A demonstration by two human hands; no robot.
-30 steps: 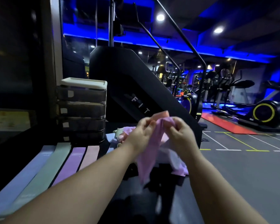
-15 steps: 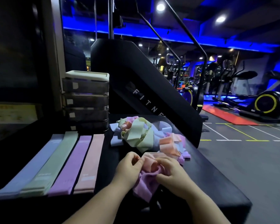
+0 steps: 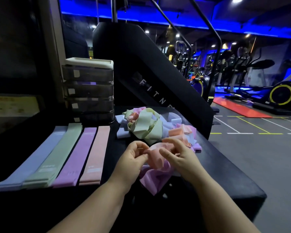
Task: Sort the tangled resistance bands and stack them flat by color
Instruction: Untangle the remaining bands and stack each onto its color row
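a pink band is pinched by the left hand and gripped in the curled fingers of the right hand, above the near part of a black table. a purple band is draped beneath it. the tangled pile is seen just beyond. at the left, a blue stack, a green stack, a purple stack and a pink stack are laid flat side by side.

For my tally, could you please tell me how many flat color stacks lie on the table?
4, side by side left of the tangled pile: the blue stack farthest left, then the green stack, the purple stack, and the pink stack nearest it. None seems hidden.
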